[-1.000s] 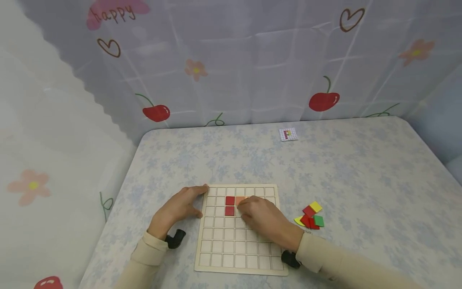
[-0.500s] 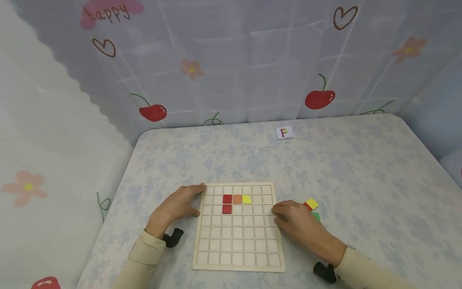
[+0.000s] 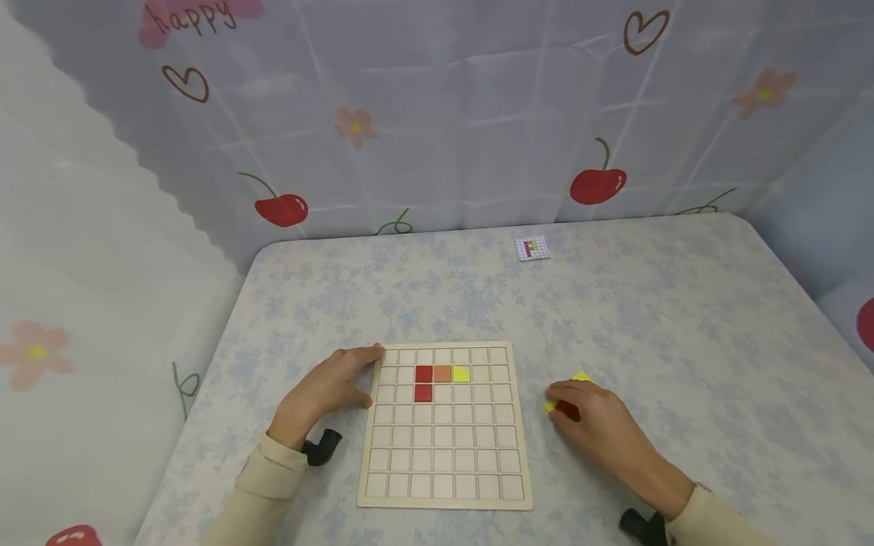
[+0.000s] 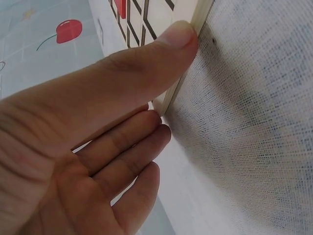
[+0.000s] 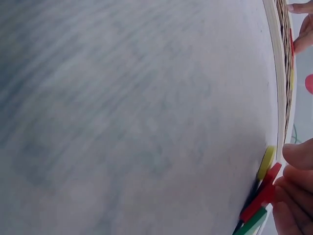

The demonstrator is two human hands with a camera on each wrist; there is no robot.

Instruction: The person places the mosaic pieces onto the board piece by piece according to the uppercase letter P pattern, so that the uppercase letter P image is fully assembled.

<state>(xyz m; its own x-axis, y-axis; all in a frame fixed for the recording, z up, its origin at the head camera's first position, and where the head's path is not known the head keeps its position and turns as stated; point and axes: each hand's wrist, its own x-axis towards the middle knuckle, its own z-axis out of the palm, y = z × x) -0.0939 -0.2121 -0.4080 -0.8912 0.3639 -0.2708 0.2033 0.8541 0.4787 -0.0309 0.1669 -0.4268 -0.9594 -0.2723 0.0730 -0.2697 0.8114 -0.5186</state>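
A pale wooden grid board [image 3: 444,462] lies on the table. In it are two red square tiles [image 3: 423,392], an orange square tile [image 3: 442,373] and a yellow round-edged tile [image 3: 460,373]. My left hand [image 3: 328,387] rests against the board's left side, its thumb [image 4: 176,36] on the edge. Right of the board, my right hand [image 3: 608,421] is over a small pile of loose tiles, fingers bent and touching or nearly touching them. Red tiles [image 5: 261,198], a yellow tile [image 5: 266,162] and a green tile [image 5: 252,224] show there; the hand hides part of the pile.
A small card [image 3: 532,248] with a coloured grid pattern lies toward the back of the table [image 3: 382,292], which has a floral cloth. Behind it hangs a printed curtain [image 3: 437,114]. Black wrist straps [image 3: 322,447] sit at both wrists.
My right hand has moved from the board to the loose tiles on the right, leaving the yellow tile beside the orange one. The left hand stays at the board's edge.
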